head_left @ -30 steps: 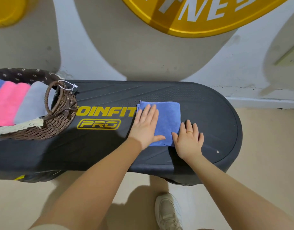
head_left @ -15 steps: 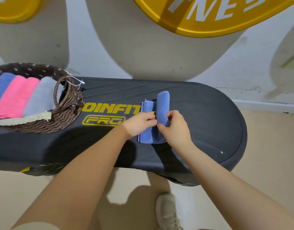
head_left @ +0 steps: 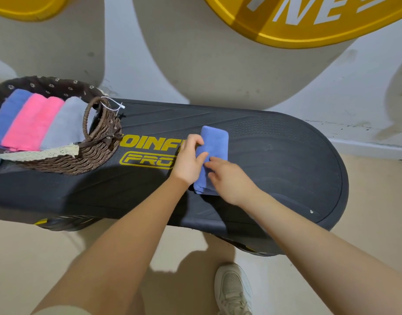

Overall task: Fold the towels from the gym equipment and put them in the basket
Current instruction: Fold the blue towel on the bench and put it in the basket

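Observation:
A blue towel (head_left: 214, 142), folded into a narrow strip, lies on the black step platform (head_left: 275, 160) with yellow lettering. My left hand (head_left: 188, 159) grips the strip's left edge with the thumb pressed on top. My right hand (head_left: 229, 178) rests on its near right part with fingers curled onto the cloth. A brown woven basket (head_left: 91, 153) with a floral lining stands on the platform's left end. It holds folded towels side by side: a blue towel (head_left: 8, 114), a pink towel (head_left: 33, 121) and a grey towel (head_left: 66, 122).
A white wall with large grey shapes and a yellow sign (head_left: 309, 23) rises behind the platform. The floor is beige. My shoe (head_left: 233, 289) is below the platform's near edge. The platform's right half (head_left: 297, 173) is bare.
The towel went from a flat square under both palms to a narrow folded strip. Both hands moved together onto it, and the view shifted closer.

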The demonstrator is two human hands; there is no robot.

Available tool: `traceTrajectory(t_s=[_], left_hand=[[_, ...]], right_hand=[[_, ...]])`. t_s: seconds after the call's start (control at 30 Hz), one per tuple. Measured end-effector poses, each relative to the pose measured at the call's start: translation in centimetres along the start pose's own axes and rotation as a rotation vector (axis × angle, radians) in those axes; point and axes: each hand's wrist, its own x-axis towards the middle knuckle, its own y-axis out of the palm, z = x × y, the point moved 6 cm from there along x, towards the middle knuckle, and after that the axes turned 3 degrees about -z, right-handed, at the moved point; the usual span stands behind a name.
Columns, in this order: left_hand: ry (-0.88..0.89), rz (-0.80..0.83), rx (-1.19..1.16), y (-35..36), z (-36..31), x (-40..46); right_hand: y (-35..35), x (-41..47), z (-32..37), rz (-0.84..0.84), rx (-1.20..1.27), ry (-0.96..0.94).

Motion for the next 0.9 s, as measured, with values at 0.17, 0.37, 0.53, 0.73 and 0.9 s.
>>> traceTrajectory(t_s=[0.17,0.37,0.53,0.73,0.9], left_hand=[[0.261,0.138,0.583,0.7,-1.6,-0.6],[0.318,0.479,0.811,0.7,1.8,-1.4],[0.287,0.488,0.650,1.1,2.5,-1.4],[0.310,0.505,0.637,1.2,2.6,-0.8],[0.251,0.510,0.539,1.4,2.4,-1.1]], right_hand=[[0.8,-0.3,-2.1,-0.121,-0.176,0.024],[2.3,0.4,-2.4,-0.047,-0.138,0.034],[2.5,1.4,-2.8,0.041,-0.038,0.053],[1.4,5.3,-3.8,-0.096,0.006,0.195],[0.4,7.4,-5.4,-0.066,-0.045,0.272]])
